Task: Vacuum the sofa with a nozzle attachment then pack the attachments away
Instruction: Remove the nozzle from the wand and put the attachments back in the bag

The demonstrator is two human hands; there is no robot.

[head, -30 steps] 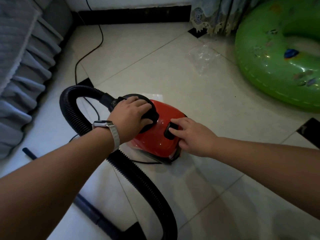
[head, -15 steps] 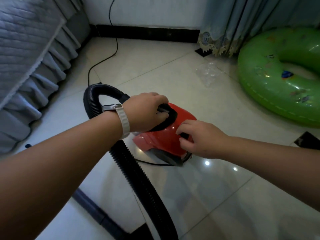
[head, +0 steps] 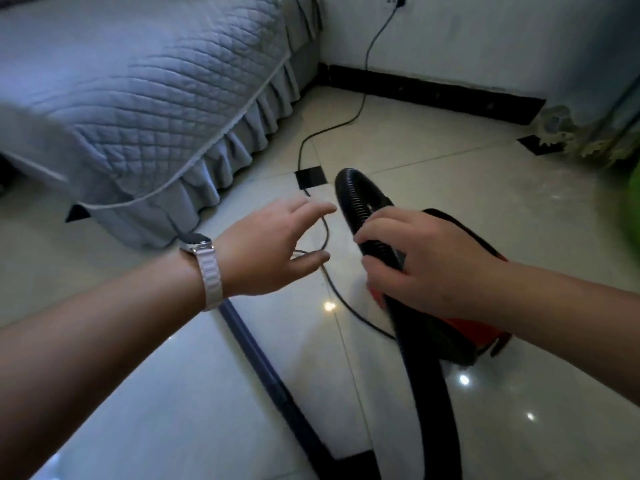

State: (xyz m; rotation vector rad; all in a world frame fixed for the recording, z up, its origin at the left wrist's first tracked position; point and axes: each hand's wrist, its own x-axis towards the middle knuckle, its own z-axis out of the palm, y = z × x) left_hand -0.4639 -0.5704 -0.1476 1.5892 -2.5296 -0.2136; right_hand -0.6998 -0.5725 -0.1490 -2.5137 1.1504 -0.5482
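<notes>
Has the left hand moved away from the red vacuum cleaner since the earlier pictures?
Yes. The left hand has left the top of the red vacuum cleaner and now hangs open over the floor tiles, on the sofa side of the black hose.

Dim indoor view with a cool, bluish cast.
Small bright glare spots on the glossy floor tiles (head: 464, 379); motion blur softens the hose (head: 426, 375) and frame edges, which bow from wide-angle distortion.

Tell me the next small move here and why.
Probably close the left hand on the hose. It hovers open beside the hose loop, touching nothing, while the right hand already grips the hose above the red vacuum.
</notes>
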